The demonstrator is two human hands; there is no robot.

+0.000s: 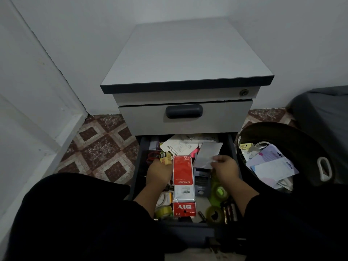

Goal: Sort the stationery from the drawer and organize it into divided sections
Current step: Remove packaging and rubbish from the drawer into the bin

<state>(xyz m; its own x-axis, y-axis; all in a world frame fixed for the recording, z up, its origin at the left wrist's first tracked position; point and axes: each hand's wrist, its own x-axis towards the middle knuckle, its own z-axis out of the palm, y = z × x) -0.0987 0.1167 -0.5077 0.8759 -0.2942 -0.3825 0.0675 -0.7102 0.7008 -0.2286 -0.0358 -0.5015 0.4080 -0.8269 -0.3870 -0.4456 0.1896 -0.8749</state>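
A: Left to right, please. What do I log first?

B: I see patterned floor tiles (101, 147) at far left, then the grey cabinet (186, 59) with its lower drawer (140, 159) pulled open and full of stationery.

A: Left hand?

B: My left hand (160, 174) is inside the drawer, left of centre, fingers curled down by a small yellow box (165, 160). I cannot tell whether they grip it.

A: Centre?

B: A red and white pack (184, 185) marked STATIONERY lies lengthwise between both hands. Tape rolls (213, 213) sit at the drawer's near edge.

A: Right hand?

B: My right hand (226, 168) pinches a clear plastic sleeve (208, 153), fingers closed on its lower corner, held above the drawer's right part.

A: Further right?

B: A dark round bin (308, 146) beside the cabinet, holding papers and packaging (271, 166).
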